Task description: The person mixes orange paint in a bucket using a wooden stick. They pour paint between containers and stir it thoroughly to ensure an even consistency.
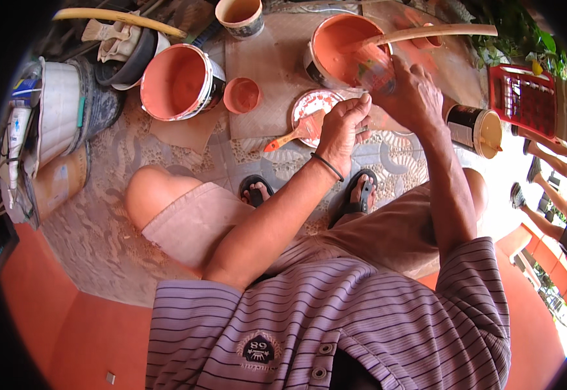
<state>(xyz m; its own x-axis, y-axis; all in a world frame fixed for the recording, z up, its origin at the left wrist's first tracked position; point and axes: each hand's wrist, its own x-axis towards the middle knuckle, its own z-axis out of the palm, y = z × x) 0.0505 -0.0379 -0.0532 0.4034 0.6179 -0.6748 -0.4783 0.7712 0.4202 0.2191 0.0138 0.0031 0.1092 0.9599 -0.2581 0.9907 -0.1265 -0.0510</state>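
My right hand (415, 97) is closed around a clear plastic container (377, 75) with coloured print, tilted at the near right rim of a bucket of orange paint (339, 42). Its exact kind is blurred. My left hand (347, 125) hangs just left of it, palm turned right, fingers loosely curled and thumb apart, with nothing visible in it. Below the paint bucket lies a white paint-smeared lid (313, 104). A paintbrush (290, 137) with an orange handle rests across that lid, its bristles coated with orange paint. From the bucket a wooden stick (436, 32) leans out to the right.
Left of the lid stand a small orange paint cup (242, 95) and an orange-coated bucket (178, 82). Another small bucket (240, 17) is behind. A tipped black can (475, 130) and red crate (524, 101) sit right. Stacked tubs (62, 110) crowd the left; people's legs (550, 175) show far right.
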